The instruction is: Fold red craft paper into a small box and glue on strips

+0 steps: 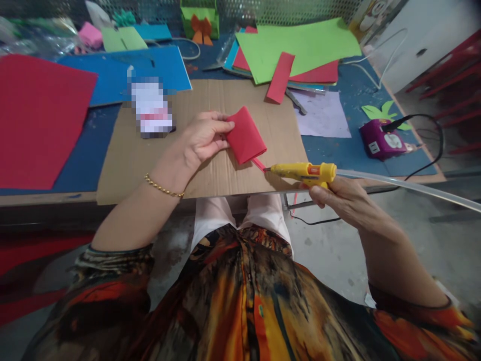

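My left hand [210,134] pinches the left edge of a folded red paper piece [247,136] above the cardboard sheet [150,168]. From the lower edge of that piece a narrow red strip [259,164] sticks out. My right hand [334,195] grips a yellow hot glue gun [300,172], its nozzle pointing left at the end of the strip. Whether the nozzle touches the strip I cannot tell. A long clear glue stick [409,186] runs out of the gun's back to the right.
A blurred-out phone-like object [152,108] lies on the cardboard's left. Red sheet [41,120] and blue board [128,70] cover the left side. Green sheets [300,45], a red strip piece [280,77] and scissors [296,102] lie behind. A purple power box [382,139] with a black cable sits right.
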### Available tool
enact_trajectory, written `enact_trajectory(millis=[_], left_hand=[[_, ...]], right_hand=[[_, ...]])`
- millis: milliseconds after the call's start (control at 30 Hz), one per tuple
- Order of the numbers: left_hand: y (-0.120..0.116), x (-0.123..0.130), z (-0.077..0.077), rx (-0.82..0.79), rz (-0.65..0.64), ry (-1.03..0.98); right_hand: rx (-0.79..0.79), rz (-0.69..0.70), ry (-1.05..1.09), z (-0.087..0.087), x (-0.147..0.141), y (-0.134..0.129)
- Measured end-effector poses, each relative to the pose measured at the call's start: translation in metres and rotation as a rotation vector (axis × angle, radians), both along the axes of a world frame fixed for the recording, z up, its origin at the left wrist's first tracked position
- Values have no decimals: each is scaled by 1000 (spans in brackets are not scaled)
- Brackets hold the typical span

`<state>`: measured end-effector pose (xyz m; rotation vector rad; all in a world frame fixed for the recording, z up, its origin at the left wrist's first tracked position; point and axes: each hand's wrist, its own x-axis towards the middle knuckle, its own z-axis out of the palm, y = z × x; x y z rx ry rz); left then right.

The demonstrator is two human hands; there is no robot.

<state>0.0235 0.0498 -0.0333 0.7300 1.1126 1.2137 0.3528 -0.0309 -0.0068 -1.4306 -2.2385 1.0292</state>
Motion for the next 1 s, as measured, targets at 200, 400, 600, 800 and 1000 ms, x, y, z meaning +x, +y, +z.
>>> enact_trajectory(millis=[200, 400, 600, 800, 1000], left_hand=[[1, -1, -2, -8, 5, 6], [1, 1, -3, -6, 17, 5], [0, 2, -1, -2, 27, 0], [-1, 2, -1, 3, 21, -6], [-2, 1, 1, 4, 18, 40]], right_hand=[[-14, -6, 12, -4, -1, 3], [-35, -31, -25, -7, 2, 2], [-41, -27, -7, -3, 3, 0], [-26, -44, -2, -9, 2, 3], [-13, -44, -49, -6, 6, 2]])
